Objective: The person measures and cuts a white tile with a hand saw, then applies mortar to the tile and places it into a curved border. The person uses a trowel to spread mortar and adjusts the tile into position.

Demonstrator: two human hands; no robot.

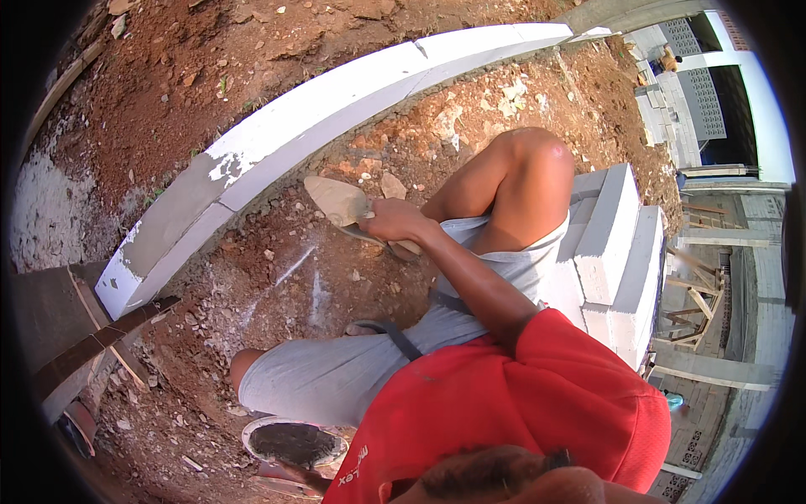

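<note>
My right hand (395, 220) is closed round the handle of a trowel (334, 198). Its pointed blade has pale mortar on it and hangs over the soil, close to a low row of white blocks (294, 126). Grey mortar (180, 202) lies spread over the top of the row's left end. Down at the lower edge, my left hand (295, 475) is in shade beside a round bucket (248, 434) of dark wet mortar. Its fingers are too dark to make out.
Several white blocks (600, 244) are stacked close by my right leg. A wooden board (101, 340) crosses the row's left end. Reddish soil with loose stones (393, 186) surrounds me. Timber frames (701, 307) and unfinished walls stand at the far right.
</note>
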